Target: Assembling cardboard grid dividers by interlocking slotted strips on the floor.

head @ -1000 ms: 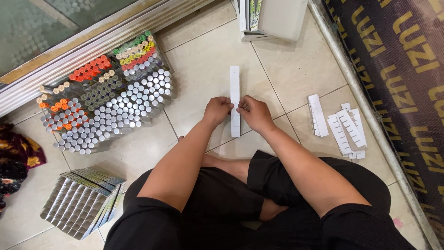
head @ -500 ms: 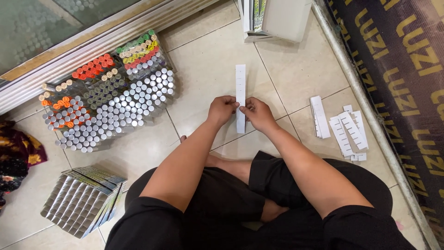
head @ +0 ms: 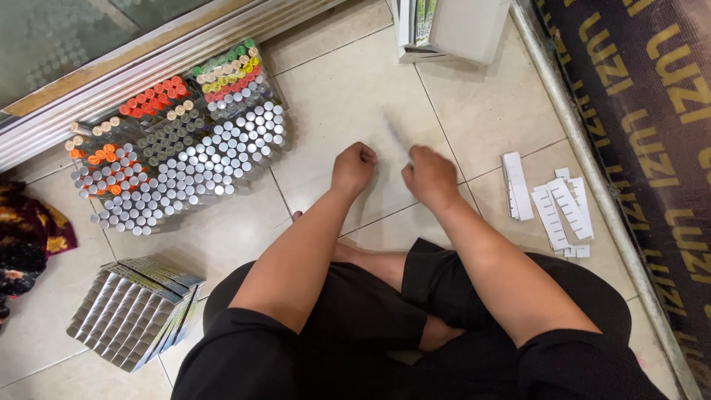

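I sit cross-legged on a tiled floor (head: pixel 348 81). My right hand (head: pixel 431 176) is closed around the lower end of a thin white paper strip (head: pixel 395 138), which is blurred by motion and points up and to the left. My left hand (head: pixel 354 167) is a closed fist just left of it, a short gap away, with nothing visible in it. A pile of similar white strips (head: pixel 557 209) lies on the floor to the right of my right hand.
A dense cluster of small upright tubes (head: pixel 178 152) with silver, orange, red and green caps stands at the left. A stack of silver grid dividers (head: pixel 132 311) lies by my left knee. A white box (head: pixel 453 30) sits at the top, dark printed fabric (head: pixel 652 111) along the right, patterned cloth (head: pixel 29 237) at far left.
Both hands held the strip together flat on the floor. Now they have come apart, and the strip is swinging in my right hand, blurred.
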